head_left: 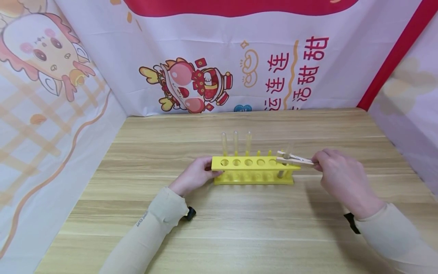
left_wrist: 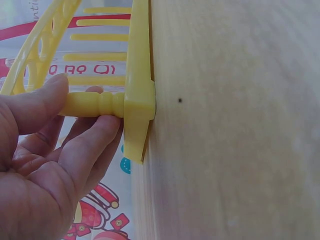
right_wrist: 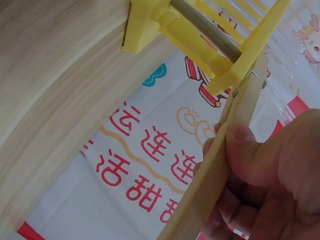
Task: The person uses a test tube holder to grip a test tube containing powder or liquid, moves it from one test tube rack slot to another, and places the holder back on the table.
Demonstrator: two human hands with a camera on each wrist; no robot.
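Observation:
A yellow test tube rack point(head_left: 253, 163) stands upright on the table. My left hand point(head_left: 195, 175) grips its left end post point(left_wrist: 82, 104) between thumb and fingers. My right hand point(head_left: 345, 179) holds a wooden test tube clamp point(head_left: 297, 159) by its handle, the thumb pressed along it in the right wrist view. At the rack's right end, a test tube point(right_wrist: 207, 27) with a greyish lower part stands in the end hole. The clamp's jaws lie at this tube, just above the top plate; how tightly they hold it I cannot tell.
Along the back of the rack, three clear test tubes point(head_left: 235, 140) stand upside down on pegs, beside bare pegs point(head_left: 270, 153). The wood-grain table point(head_left: 239, 228) runs back to a printed cloth point(head_left: 212, 42), with cloth at both sides too.

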